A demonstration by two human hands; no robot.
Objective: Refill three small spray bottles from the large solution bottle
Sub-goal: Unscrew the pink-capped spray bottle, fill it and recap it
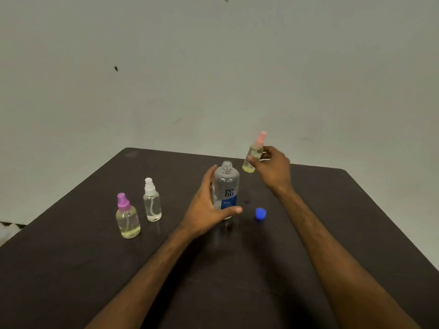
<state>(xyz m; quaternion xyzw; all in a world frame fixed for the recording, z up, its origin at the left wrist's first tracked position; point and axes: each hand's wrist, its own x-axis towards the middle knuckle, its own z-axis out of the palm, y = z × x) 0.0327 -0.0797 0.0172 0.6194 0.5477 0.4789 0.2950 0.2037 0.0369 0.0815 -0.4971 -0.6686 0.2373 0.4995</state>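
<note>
My left hand [209,211] grips the uncapped bottle [226,184], steadying it on the desk [71,269]. My right hand [273,168] pinches the pink sprayer [253,156] aloft just right of its mouth, probably for unscrewing.

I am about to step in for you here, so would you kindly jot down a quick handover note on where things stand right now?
Left hand grips the large solution bottle, which stands upright on the table with its neck open. Its blue cap lies on the table to its right.
Right hand holds the pink-topped spray bottle in the air, tilted, top on.
The purple-topped spray bottle and white-topped spray bottle stand at the left, tops on.
Done: large bottle uncapped.
Left: probably all three refills, though fill levels are hard to judge.
</note>
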